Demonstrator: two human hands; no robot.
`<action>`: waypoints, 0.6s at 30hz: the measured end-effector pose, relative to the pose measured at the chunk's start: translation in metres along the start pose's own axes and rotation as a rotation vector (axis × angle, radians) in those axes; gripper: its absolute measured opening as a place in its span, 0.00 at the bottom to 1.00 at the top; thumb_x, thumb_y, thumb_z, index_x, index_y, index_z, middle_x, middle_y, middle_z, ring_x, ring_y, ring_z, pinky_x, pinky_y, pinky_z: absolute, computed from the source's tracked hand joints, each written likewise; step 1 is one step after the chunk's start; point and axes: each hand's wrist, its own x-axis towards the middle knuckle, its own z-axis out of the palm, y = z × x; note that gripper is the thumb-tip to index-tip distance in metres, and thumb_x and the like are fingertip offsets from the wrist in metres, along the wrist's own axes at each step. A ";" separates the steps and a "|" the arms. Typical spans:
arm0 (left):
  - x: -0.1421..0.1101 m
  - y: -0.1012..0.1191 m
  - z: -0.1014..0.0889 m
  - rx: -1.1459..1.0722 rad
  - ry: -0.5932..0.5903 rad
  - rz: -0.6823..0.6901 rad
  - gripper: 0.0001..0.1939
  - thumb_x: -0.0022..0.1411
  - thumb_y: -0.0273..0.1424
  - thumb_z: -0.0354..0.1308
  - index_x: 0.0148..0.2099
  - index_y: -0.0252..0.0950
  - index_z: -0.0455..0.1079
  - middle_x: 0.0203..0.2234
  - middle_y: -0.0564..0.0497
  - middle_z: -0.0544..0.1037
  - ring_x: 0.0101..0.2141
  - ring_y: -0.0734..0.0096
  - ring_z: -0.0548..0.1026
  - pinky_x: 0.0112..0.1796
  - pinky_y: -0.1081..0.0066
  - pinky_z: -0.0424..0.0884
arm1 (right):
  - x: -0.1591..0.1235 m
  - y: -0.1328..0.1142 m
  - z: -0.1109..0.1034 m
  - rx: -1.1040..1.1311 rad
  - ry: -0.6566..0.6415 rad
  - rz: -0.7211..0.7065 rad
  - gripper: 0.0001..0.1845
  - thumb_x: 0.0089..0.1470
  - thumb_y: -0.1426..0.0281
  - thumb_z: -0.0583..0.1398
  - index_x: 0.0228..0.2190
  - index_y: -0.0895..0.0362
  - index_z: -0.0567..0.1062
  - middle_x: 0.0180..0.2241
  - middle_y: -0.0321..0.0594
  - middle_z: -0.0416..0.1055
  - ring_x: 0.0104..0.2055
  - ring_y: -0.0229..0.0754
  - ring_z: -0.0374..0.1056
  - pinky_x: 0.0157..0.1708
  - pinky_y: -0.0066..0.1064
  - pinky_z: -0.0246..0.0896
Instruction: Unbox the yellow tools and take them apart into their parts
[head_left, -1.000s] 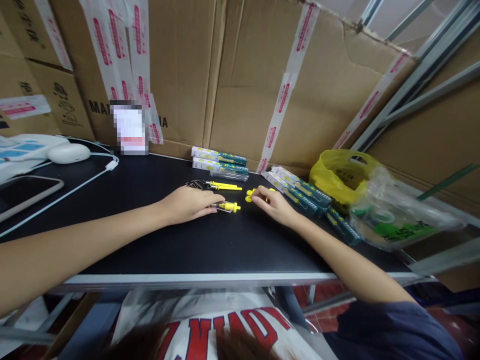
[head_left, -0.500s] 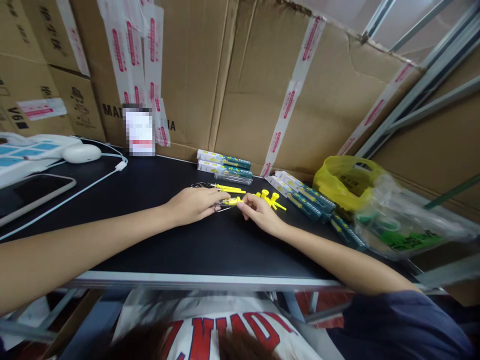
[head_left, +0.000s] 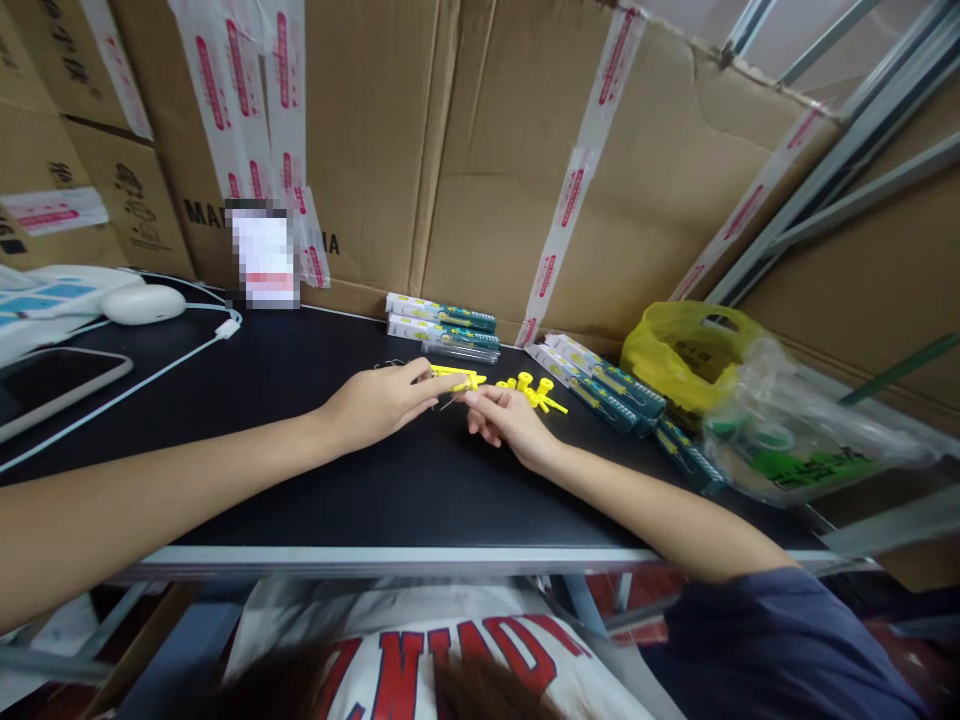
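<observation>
Cardboard [head_left: 510,220] stands at 12 o'clock behind a black table [head_left: 375,510], 1 yellow bag [head_left: 664,370] and 1 clear bag [head_left: 806,440] at 3. At centre, the left hand [head_left: 379,400] stretches its forefinger over a yellow stick [head_left: 474,381], grip hidden; beside it the right hand [head_left: 510,420] brings thumb and forefinger together, on what I cannot tell. 2 slim boxes [head_left: 442,331] lie at 12, yellow pieces [head_left: 525,381] at 3.

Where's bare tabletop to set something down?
Largest: table, from left hand and right hand to front edge. Second: between cable and left forearm. Crowded: beyond hands, yellow parts and rear boxes; right, angled boxes, yellow bag, clear bag.
</observation>
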 end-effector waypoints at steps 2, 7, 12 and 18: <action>0.000 0.001 0.000 0.008 0.012 0.009 0.22 0.68 0.31 0.47 0.63 0.48 0.55 0.40 0.51 0.71 0.32 0.74 0.73 0.28 0.79 0.66 | -0.001 0.002 0.002 -0.039 0.015 -0.021 0.18 0.48 0.57 0.63 0.31 0.61 0.76 0.16 0.30 0.67 0.13 0.26 0.55 0.11 0.18 0.46; 0.000 0.002 0.002 0.003 0.019 0.005 0.22 0.69 0.31 0.46 0.63 0.48 0.54 0.40 0.52 0.71 0.32 0.75 0.74 0.29 0.78 0.66 | -0.002 0.006 0.008 -0.079 0.091 -0.088 0.18 0.47 0.58 0.64 0.33 0.61 0.77 0.17 0.32 0.69 0.14 0.28 0.59 0.12 0.18 0.49; 0.000 0.009 0.003 0.029 0.039 -0.008 0.23 0.68 0.30 0.46 0.63 0.48 0.54 0.39 0.51 0.71 0.29 0.77 0.73 0.26 0.79 0.65 | 0.001 0.007 0.011 -0.077 0.098 -0.112 0.18 0.47 0.57 0.63 0.31 0.61 0.74 0.17 0.33 0.70 0.13 0.29 0.59 0.11 0.19 0.49; 0.000 0.011 0.005 0.016 0.033 -0.023 0.22 0.69 0.34 0.45 0.64 0.49 0.54 0.41 0.52 0.71 0.29 0.77 0.73 0.24 0.79 0.63 | -0.001 0.007 0.012 -0.150 0.035 -0.147 0.20 0.52 0.54 0.59 0.28 0.60 0.73 0.15 0.32 0.67 0.14 0.29 0.58 0.14 0.21 0.50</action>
